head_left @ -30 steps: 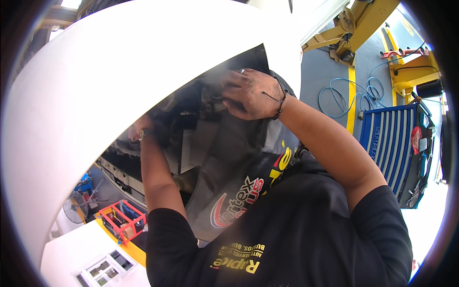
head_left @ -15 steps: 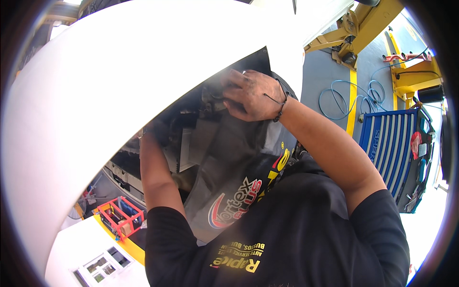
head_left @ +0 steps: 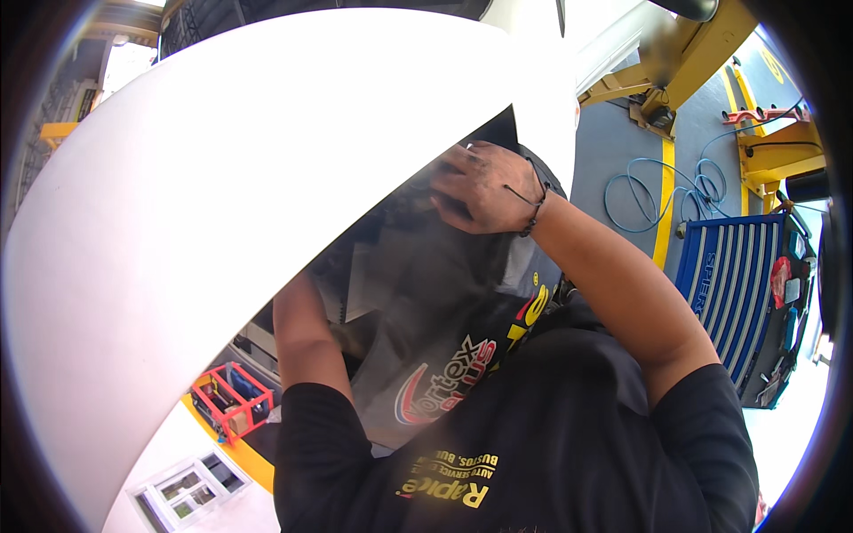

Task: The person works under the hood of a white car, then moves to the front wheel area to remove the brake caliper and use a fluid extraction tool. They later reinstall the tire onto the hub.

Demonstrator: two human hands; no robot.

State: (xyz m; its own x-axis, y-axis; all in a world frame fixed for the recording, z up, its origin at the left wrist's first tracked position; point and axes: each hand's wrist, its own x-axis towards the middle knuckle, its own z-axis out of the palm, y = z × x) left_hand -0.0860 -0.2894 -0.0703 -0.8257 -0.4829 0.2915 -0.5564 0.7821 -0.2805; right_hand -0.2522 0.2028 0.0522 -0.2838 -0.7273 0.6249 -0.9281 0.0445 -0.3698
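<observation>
In the head view we see our right hand (head_left: 484, 185), fingers curled, at the edge of the white panel (head_left: 267, 151); we cannot tell whether those fingers have hold of anything. Our left forearm (head_left: 309, 329) runs up under that panel, which hides the left hand, so we cannot tell its grip either. The dark printed cover (head_left: 413, 311) lies between our arms, just below the right hand, and the blue cabinet (head_left: 724, 275) stands off to the right
</observation>
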